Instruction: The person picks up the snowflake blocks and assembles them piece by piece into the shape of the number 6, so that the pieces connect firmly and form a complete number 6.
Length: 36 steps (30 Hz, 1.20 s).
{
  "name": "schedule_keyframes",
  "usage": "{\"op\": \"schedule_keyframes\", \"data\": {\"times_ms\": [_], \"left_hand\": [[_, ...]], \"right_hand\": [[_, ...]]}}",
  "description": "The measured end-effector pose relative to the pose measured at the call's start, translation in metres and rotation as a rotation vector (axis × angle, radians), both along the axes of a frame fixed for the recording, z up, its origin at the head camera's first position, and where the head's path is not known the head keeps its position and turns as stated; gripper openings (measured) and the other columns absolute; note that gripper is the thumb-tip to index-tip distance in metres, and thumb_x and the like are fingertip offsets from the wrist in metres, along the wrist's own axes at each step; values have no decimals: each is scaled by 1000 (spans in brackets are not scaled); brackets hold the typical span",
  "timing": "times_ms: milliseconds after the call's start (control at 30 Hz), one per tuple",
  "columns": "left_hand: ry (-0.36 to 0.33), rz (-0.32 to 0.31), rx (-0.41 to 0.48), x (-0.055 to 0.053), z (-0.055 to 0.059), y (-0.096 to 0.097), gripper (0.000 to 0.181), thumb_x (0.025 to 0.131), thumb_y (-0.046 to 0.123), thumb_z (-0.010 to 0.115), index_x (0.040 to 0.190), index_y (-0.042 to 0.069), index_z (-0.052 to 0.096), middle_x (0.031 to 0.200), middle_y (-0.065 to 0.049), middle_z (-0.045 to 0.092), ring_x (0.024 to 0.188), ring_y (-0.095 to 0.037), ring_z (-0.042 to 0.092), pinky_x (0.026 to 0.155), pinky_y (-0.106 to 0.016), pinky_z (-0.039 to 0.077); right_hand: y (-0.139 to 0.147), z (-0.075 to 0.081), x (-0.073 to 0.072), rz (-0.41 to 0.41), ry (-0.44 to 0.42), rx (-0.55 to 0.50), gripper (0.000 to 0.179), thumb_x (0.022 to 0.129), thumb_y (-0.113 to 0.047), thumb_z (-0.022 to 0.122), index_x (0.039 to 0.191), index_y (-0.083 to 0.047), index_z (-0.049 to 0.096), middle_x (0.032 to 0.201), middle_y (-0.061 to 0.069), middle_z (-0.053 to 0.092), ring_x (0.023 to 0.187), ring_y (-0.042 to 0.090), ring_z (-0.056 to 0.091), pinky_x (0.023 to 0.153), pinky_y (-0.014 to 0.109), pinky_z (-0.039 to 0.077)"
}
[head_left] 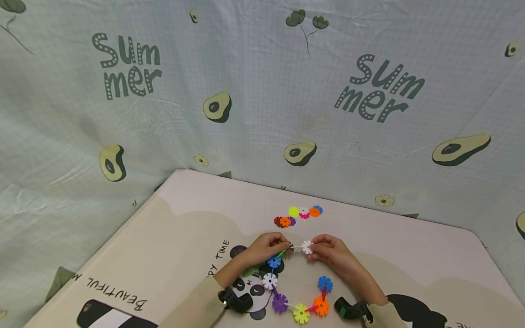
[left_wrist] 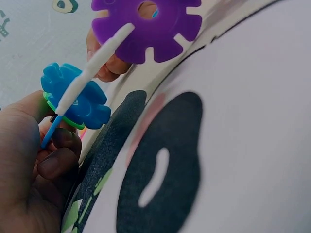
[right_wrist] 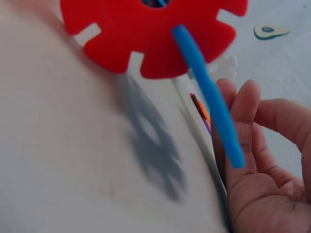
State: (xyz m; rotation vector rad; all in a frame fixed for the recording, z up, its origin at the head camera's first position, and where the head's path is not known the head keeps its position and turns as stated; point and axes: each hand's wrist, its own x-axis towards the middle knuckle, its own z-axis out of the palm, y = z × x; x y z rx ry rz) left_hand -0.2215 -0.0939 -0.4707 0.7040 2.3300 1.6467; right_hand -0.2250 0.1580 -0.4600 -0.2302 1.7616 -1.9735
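The chain [head_left: 280,303] curves over the counter [head_left: 197,196], left fingers [head_left: 280,237] pinching its green disc [head_left: 281,253], right fingers [head_left: 326,238] its white end disc [head_left: 306,247]; it should be light, stiff plastic (joints perhaps loose), best held by the rims.

Loose discs [head_left: 304,211] lie on the table [head_left: 213,193] behind the disc chain [head_left: 280,304].

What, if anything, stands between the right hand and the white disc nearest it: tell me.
Nothing visible does: in the head view, the right hand holds that white disc by its edge.
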Motion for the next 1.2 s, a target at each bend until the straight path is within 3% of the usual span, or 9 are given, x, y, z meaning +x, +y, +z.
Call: {"op": "schedule_keyframes", "data": {"times_ms": [267, 900, 1200], "left_hand": [[-5, 4, -17, 0, 0, -2, 20, 98, 17, 58, 98, 0, 68, 83, -2, 63, 67, -4, 47, 62, -17, 39], [-6, 3, -3, -1, 2, -5, 19, 97, 16, 60, 97, -1, 68, 78, 3, 56, 66, -5, 46, 60, -17, 38], [-14, 4, 26, -2, -1, -3, 20, 97, 17, 59, 94, -2, 67, 74, 5, 54, 63, -4, 45, 60, -17, 37]], "right_hand": [[-4, -1, 0, 41, 4, -31, 6, 95, 0, 58, 99, -3, 55, 90, 3, 68, 81, 15, 70, 81, 24, 54], [-12, 1, -1, 39, -6, -68, 8, 95, 3, 56, 95, -5, 56, 88, 4, 67, 80, 15, 71, 79, 23, 54], [-8, 1, -1, 111, 22, -53, 8, 98, -1, 54, 95, -8, 56, 88, 3, 68, 78, 13, 70, 74, 22, 55]]}}
